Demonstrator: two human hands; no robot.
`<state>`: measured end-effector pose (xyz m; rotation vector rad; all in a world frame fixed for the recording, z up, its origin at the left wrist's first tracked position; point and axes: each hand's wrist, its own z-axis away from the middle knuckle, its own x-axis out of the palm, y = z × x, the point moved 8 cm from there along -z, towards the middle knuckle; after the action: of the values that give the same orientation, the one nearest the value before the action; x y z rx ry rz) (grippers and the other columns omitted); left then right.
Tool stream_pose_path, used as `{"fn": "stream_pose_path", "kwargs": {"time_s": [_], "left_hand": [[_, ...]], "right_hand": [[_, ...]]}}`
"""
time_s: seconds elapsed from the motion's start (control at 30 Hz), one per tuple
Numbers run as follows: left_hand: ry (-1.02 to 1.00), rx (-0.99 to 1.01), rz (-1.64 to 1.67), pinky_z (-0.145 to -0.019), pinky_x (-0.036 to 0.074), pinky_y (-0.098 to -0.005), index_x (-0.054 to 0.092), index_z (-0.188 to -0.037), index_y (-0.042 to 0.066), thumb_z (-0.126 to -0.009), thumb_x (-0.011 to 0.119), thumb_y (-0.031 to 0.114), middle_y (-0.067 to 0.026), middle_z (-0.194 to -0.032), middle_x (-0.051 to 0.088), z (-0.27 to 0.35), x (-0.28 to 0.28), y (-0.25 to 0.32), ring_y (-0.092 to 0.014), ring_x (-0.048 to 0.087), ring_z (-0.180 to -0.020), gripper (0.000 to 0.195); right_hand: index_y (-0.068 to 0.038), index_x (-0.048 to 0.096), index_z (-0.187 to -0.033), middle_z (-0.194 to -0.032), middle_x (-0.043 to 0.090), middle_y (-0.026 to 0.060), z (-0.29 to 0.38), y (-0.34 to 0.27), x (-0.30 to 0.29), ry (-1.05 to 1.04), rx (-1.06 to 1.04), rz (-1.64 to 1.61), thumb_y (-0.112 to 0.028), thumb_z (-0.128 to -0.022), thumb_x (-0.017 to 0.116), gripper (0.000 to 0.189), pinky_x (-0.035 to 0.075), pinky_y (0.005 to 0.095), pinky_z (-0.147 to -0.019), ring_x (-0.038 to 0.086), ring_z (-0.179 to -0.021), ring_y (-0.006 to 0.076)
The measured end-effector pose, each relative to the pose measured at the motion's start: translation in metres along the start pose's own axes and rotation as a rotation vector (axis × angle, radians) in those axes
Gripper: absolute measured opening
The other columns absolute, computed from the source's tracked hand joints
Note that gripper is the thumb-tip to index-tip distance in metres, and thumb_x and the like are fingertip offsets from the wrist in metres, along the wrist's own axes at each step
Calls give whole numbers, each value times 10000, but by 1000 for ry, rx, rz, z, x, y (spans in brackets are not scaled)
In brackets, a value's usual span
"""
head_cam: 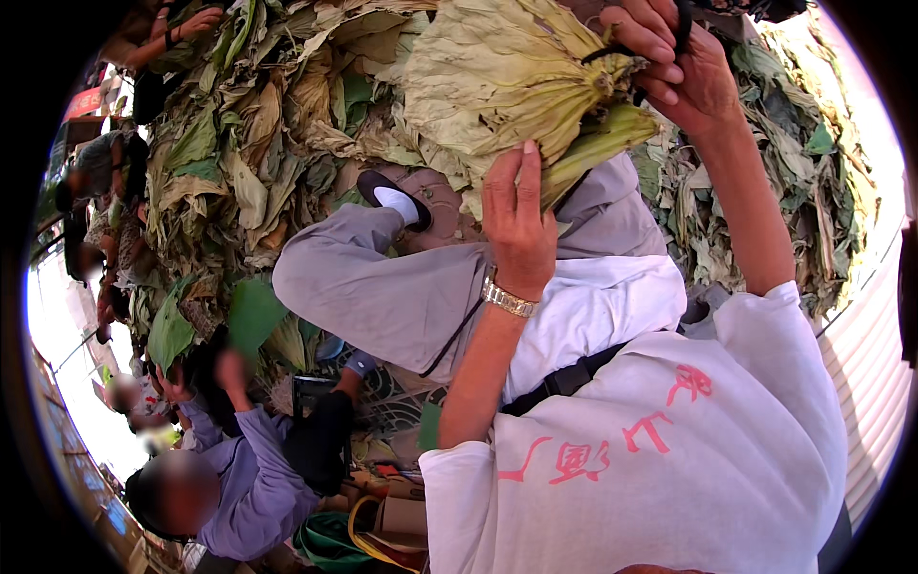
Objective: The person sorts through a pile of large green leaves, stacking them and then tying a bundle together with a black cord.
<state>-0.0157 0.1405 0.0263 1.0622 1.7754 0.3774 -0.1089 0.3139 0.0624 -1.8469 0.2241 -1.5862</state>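
Note:
A fan-shaped bundle of large, dry yellowish leaves [495,79] is spread above my lap, its thick stem ends gathered towards the right. My left hand [520,215], with a metal-banded watch at the wrist, holds the bundle's lower edge, its fingertips on the leaf surface. At the stem ends, my right hand [663,64] grips a dark cord [609,52] that passes across the gathered stems. Part of that cord is hidden behind the fingers and stems. A greener, thick leaf stalk [602,147] lies just under the bundle.
Heaps of dry leaves [244,172] lie ahead and to the left, with another leaf pile [782,186] on the right. At lower left a seated co-worker [251,481] raises a green leaf [254,316]. Cardboard boxes [401,513] stand near my left side. Other people sit farther left.

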Motion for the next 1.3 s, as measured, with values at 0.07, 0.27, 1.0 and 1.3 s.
{"fn": "stream_pose_path", "kwargs": {"time_s": [0.07, 0.27, 1.0, 1.3], "left_hand": [[-269, 33, 41, -932, 421, -418, 536, -1250, 40, -656, 700, -11, -150, -1178, 541, 9, 32, 8, -341, 517, -1084, 619], [-416, 108, 187, -931, 410, -428, 561, -1192, 40, -711, 755, 207, -159, -1235, 518, -37, 22, 28, -341, 488, -1147, 545], [-318, 256, -123, -1025, 295, -490, 494, -1295, 85, -835, 549, 312, -177, -1315, 477, -140, 111, -75, -395, 403, -1233, 516], [128, -269, 57, -935, 414, -390, 452, -1308, -31, -909, 564, 400, -184, -1271, 525, -91, -5, -141, -264, 531, -1116, 598]], "right_hand": [[-143, 385, -710, -614, 375, -66, 46, -10, -56, 195, -79, 82, -324, -1002, 390, 344, 287, 161, -341, 300, -419, 6], [-169, 373, -699, -601, 317, -93, 120, 3, -113, 522, -137, 55, -383, -991, 409, 364, 267, 140, -349, 257, -426, -7], [-170, 390, -704, -618, 332, -85, 155, 29, -174, 896, -172, 17, -376, -967, 474, 345, 280, 178, -437, 263, -477, 29], [-170, 408, -755, -640, 360, -81, 168, 22, -168, 978, -229, 96, -350, -976, 460, 290, 300, 177, -442, 305, -491, 28]]}}
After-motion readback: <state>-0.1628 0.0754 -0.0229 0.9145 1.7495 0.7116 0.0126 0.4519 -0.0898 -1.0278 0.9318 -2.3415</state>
